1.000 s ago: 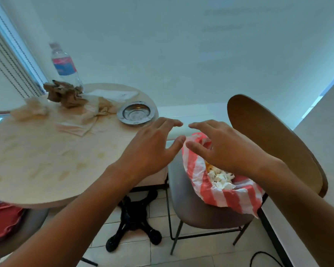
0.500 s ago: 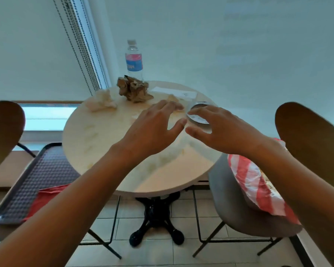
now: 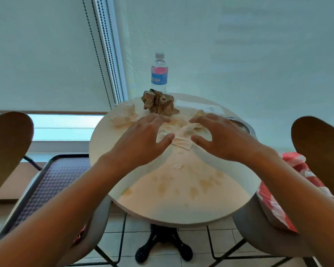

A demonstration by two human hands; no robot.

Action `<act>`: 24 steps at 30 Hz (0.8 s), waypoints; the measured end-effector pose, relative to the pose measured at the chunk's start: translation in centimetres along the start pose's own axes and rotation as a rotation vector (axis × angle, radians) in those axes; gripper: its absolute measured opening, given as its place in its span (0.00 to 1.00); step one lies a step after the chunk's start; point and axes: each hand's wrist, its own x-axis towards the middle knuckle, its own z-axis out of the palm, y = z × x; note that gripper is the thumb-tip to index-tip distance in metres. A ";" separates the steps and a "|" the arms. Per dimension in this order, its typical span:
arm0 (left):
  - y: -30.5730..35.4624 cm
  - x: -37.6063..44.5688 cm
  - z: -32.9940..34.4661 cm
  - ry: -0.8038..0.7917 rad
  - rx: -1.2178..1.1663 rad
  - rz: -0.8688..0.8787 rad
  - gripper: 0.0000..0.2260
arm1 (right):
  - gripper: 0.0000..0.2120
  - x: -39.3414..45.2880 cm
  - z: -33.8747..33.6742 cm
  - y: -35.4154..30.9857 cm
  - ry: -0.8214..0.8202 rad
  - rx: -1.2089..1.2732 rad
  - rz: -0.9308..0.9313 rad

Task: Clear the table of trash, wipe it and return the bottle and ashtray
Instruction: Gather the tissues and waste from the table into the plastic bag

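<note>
A round pale table (image 3: 181, 205) carries stains across its near half. At its far edge stands a water bottle (image 3: 159, 74) with a blue and pink label. In front of the bottle lies a crumpled brown paper (image 3: 159, 103), and to its left a crumpled white napkin (image 3: 123, 115). A flat stained tissue (image 3: 181, 135) lies mid-table. The metal ashtray (image 3: 245, 128) is half hidden behind my right hand (image 3: 220, 137). My left hand (image 3: 143, 139) and my right hand hover over the tissue, fingers spread, holding nothing.
A white paper slip (image 3: 199, 106) lies at the far right of the table. A chair on the right holds a red-and-white striped bag (image 3: 289, 189). A dark tray (image 3: 52, 182) sits on the left chair. A window blind with a bead chain (image 3: 96, 53) hangs behind.
The view swung from the bag on the right chair to the table. Both hands moved forward over the table and spread a little apart, above the flat tissue.
</note>
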 end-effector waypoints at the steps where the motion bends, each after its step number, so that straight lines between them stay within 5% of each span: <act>1: -0.2 0.1 0.2 -0.012 0.012 0.003 0.21 | 0.24 0.3 0.0 0.3 0.005 -0.005 0.003; 18: 1.3 5.5 4.4 -0.186 0.145 0.031 0.37 | 0.21 5.2 -1.1 8.4 0.045 0.061 -0.064; 24: 2.1 7.7 6.0 -0.123 0.136 0.029 0.33 | 0.20 8.4 -0.7 9.0 0.014 0.047 -0.099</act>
